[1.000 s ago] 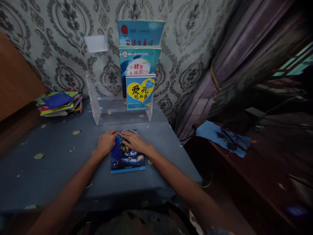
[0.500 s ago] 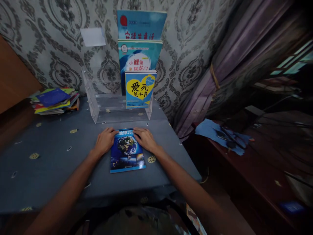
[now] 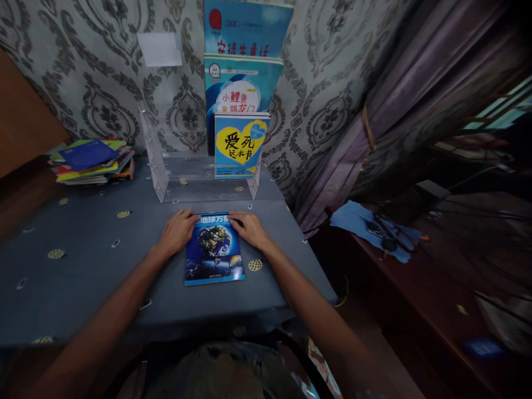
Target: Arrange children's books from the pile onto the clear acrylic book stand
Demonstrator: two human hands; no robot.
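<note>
A thin blue book with an earth picture [image 3: 214,249] lies flat on the grey-blue tablecloth [image 3: 95,266]. My left hand [image 3: 177,233] rests at its top left corner, fingers curled onto the edge. At the top right corner my right hand [image 3: 249,228] touches the book the same way. Just behind stands a clear acrylic tiered rack [image 3: 166,177]. Three blue books stand in its right half: one with a yellow heart [image 3: 239,145] in front, a teal one [image 3: 241,91] behind it, another [image 3: 247,27] at the top.
A stack of colourful books [image 3: 89,162] lies at the table's back left. Patterned wallpaper backs the table, with a purple curtain [image 3: 386,105] to the right. Beside the table, a dark wooden surface carries a blue cloth [image 3: 366,224] with small tools.
Both hands slid apart from the middle of the book's cover to its top corners, uncovering the earth picture and title. The view tilted down slightly.
</note>
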